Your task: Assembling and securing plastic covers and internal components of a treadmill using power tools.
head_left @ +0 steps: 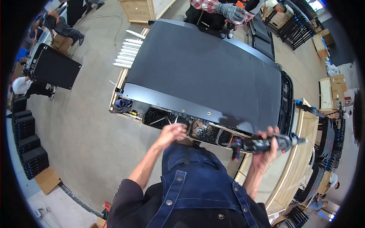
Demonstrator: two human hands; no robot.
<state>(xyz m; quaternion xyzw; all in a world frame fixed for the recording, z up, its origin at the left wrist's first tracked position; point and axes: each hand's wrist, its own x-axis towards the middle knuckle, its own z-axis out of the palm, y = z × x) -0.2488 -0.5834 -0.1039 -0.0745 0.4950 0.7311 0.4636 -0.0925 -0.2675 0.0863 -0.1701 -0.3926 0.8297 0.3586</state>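
Your right hand [266, 155] clasps the drill [254, 145]; left hand [173, 134], lower centre, curled near screws [157, 115], pinch unclear. Likely screw-picking; next calls for a sure pinch.

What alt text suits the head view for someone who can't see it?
The person's right hand holds a black power tool near the closest edge of a large dark panel. The left hand, blurred, is near small black parts heaped along that edge. Across the panel is a co-worker's gloved hand.
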